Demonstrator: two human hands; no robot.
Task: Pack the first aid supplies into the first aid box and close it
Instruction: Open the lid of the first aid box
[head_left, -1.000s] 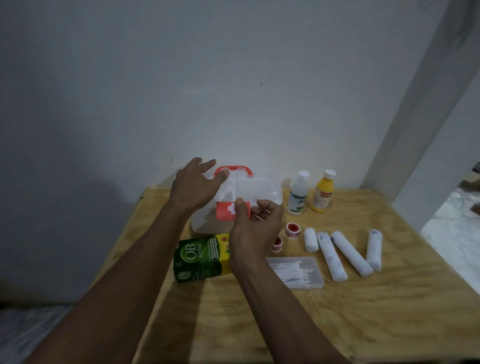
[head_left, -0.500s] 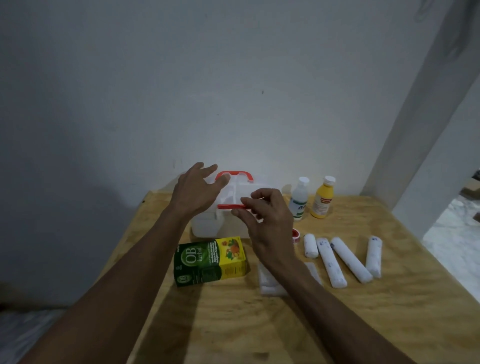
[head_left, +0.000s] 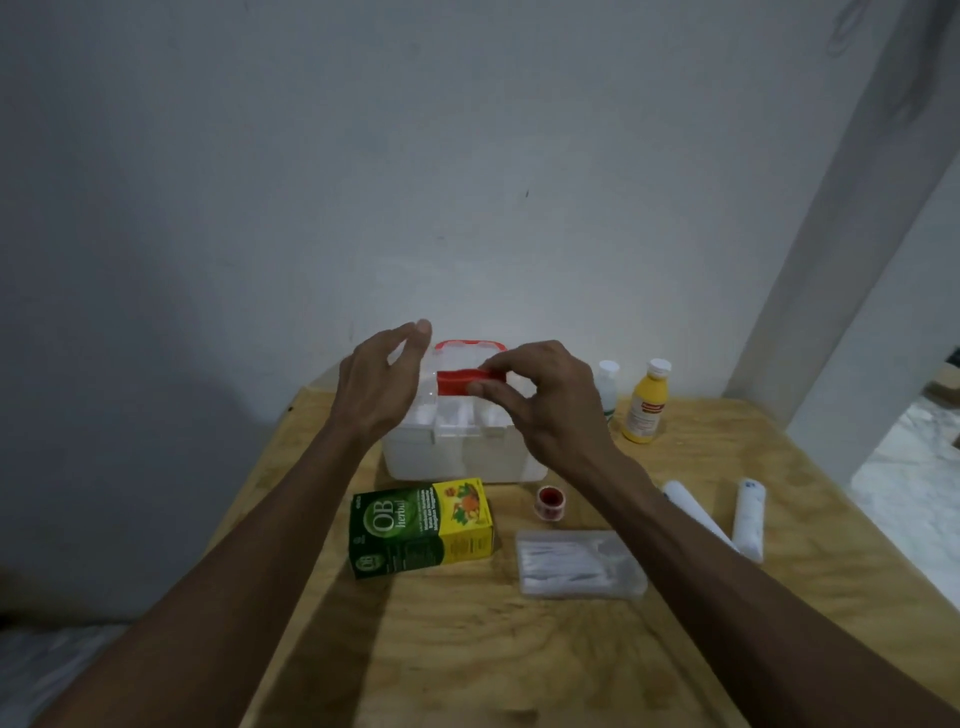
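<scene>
Right hand (head_left: 540, 410) pinches the red latch (head_left: 460, 382) on the front of the first aid box (head_left: 452, 447) between thumb and forefinger, the flap lifted up toward the lid; the left hand (head_left: 376, 384) hovers with fingers loosely spread beside the box's left top corner, holding nothing and, as far as can be told, not touching it. By my reading the step in hand is opening the box, which stands at the far middle of the worktop (head_left: 467, 649); next the lid wants swinging up while the other hand steadies the body. None of the supplies looks packed yet: the green and yellow carton (head_left: 421, 527), tape roll (head_left: 549, 501) and clear pack of swabs (head_left: 579, 564) lie near the box, the yellow bottle (head_left: 647, 408) far right. Behind the right hand a white bottle (head_left: 608, 382) is half hidden, and the forearm covers part of the bandage rolls (head_left: 748, 519). Whether the lid is already free cannot be made out.
</scene>
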